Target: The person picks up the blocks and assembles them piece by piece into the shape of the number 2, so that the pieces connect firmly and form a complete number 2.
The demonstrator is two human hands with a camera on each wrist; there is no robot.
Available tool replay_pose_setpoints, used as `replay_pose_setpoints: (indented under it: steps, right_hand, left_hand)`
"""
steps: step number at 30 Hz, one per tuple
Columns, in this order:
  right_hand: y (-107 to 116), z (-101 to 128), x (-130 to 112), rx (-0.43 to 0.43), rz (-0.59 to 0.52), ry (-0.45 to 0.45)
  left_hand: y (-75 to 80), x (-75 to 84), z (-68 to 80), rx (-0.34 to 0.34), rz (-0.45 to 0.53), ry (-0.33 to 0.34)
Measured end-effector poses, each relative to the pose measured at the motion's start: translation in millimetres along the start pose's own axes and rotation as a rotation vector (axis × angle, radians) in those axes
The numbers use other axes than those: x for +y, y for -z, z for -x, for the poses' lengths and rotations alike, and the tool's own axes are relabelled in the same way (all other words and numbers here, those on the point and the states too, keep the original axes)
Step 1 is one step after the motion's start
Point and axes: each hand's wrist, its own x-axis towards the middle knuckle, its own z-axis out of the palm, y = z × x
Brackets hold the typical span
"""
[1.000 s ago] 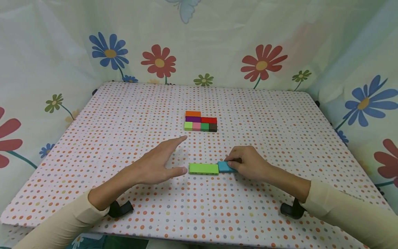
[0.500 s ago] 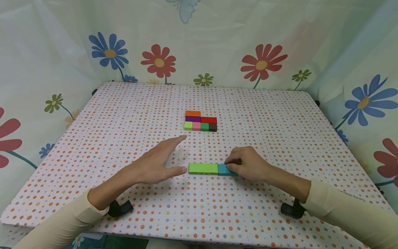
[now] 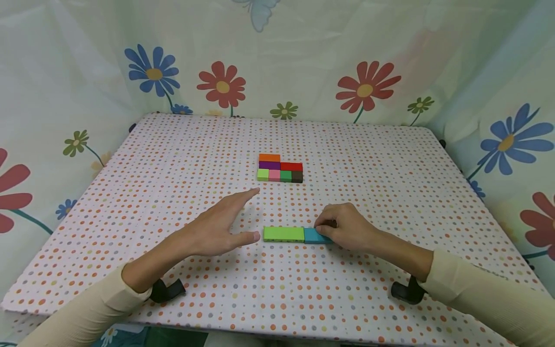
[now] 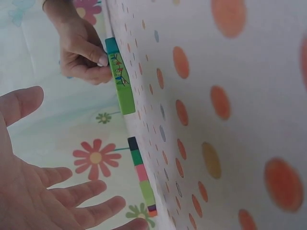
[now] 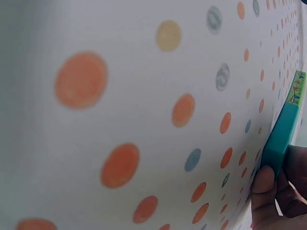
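In the head view a long light-green block point(image 3: 284, 234) lies flat on the dotted cloth, its front side printed with small coloured pennants in the left wrist view. End to end with it, on the right, sits a blue block point(image 3: 315, 235). My right hand point(image 3: 349, 229) pinches the blue block's right end between thumb and fingers; the thumb point(image 5: 263, 180) presses its near side in the right wrist view. Left of the green block my left hand point(image 3: 217, 229) is held with fingers spread and straight, its thumb tip close to the green block's left end, holding nothing.
Farther back, small blocks are grouped together: an orange block point(image 3: 269, 157) and a purple block point(image 3: 269, 165) at the left, a red block point(image 3: 291, 166) at the right, and a front row of light green, pink, green and dark brown. A flowered curtain point(image 3: 303, 43) surrounds the table.
The blue block has shifted slightly toward the person under my right hand, so its front edge lines up with the green block's. My left hand has stayed put.
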Motion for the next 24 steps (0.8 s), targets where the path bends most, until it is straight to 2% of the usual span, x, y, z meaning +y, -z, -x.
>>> replay_pose_setpoints:
  steps: [9, 16, 24]
  right_hand:
    - [-2.6, -10.5, -2.9, -0.009, -0.002, -0.073]
    - [-2.7, -31.0, -1.7, 0.010, -0.021, -0.035]
    - [-2.1, -53.1, -1.4, 0.077, -0.002, -0.057]
  left_hand:
    - [0.2, 0.5, 0.1, 0.005, 0.005, -0.001]
    - [1.3, -0.2, 0.2, 0.008, 0.011, 0.001]
    - [1.6, -0.4, -0.3, 0.016, -0.002, 0.005]
